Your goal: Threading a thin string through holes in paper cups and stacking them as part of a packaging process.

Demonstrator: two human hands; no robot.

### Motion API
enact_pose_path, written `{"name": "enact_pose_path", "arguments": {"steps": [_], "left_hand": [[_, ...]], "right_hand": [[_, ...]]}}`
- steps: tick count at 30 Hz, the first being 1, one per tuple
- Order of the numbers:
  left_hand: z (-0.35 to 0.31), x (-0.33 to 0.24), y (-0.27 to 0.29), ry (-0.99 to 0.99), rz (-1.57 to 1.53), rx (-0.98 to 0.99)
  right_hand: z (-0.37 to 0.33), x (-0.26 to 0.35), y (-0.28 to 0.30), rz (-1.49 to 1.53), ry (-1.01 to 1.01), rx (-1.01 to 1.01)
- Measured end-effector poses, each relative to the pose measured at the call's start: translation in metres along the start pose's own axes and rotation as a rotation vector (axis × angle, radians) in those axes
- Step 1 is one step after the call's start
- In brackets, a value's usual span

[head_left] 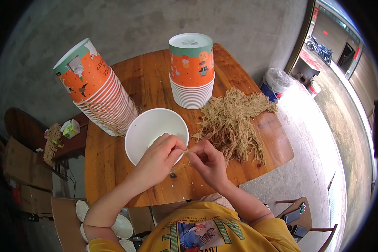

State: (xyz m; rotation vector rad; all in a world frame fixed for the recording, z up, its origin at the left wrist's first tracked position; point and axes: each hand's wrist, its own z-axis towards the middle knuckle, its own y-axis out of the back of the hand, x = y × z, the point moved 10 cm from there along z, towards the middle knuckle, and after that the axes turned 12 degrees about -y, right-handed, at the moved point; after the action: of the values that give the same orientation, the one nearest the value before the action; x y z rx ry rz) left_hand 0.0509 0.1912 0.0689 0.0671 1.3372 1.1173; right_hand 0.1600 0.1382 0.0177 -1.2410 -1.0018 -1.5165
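My left hand (pixel 161 155) reaches over the near rim of a white paper bucket (pixel 143 132), fingers closed in a pinch. Just right of that rim, my right hand (pixel 208 161) is pinched too. The fingertips almost meet, with a tiny bit of tan string (pixel 187 152) between them; most of it is hidden. The bucket stands mouth up on the wooden table (pixel 143 191). A loose heap of tan strings (pixel 235 122) lies beyond my right hand.
A tall leaning stack of orange and green paper buckets (pixel 101 88), draped with strings, stands at left. Another upside-down bucket stack (pixel 192 71) is at the back. Small white specks dot the near tabletop. A wooden chair (pixel 306 218) holding phones stands at lower right.
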Motion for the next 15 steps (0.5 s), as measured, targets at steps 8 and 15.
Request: {"name": "enact_pose_path", "arguments": {"steps": [8, 15], "left_hand": [[0.004, -0.005, 0.006, -0.073, 0.092, -0.050], [0.003, -0.005, 0.005, -0.042, 0.043, -0.051]], "right_hand": [[-0.009, -0.024, -0.014, 0.233, -0.186, 0.109], [-0.014, -0.026, -0.022, 0.327, -0.256, 0.160]]}}
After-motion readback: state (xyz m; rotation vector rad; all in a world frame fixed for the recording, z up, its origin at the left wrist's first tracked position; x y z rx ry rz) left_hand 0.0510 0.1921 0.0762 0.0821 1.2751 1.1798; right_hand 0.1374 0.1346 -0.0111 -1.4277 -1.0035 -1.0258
